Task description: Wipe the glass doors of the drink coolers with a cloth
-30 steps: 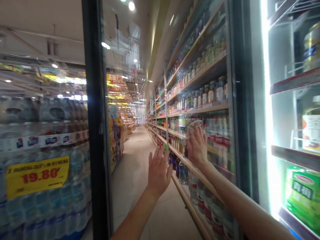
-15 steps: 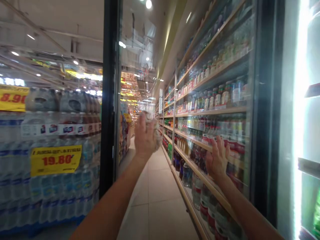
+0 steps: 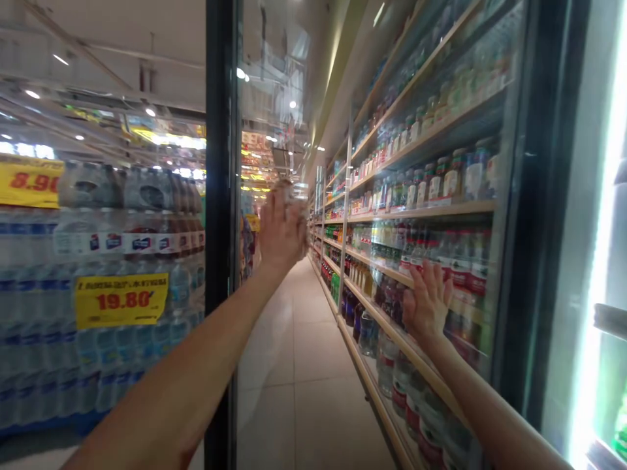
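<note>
My left hand (image 3: 280, 232) presses a pale cloth (image 3: 304, 225) against the glass door (image 3: 219, 215), with its fingers flat over the cloth. Motion blurs this hand, and much of the cloth is hidden behind it. Farther right and a little lower, my right hand (image 3: 427, 299) rests on the same pane with nothing in it, its fingers spread. The door has a dark frame on both sides and stands swung out from a lit cooler.
Through the glass, shelves (image 3: 421, 212) of bottled drinks line the right side of a tiled aisle (image 3: 318, 365). Shrink-wrapped water bottles (image 3: 117, 359) are stacked at the left, with a yellow price sign (image 3: 122, 300). A bright cooler light (image 3: 600, 261) runs up the far right.
My left hand has moved up the glass with the cloth, and its forearm reaches higher. My right hand stays at nearly the same spot on the pane. The view has shifted slightly.
</note>
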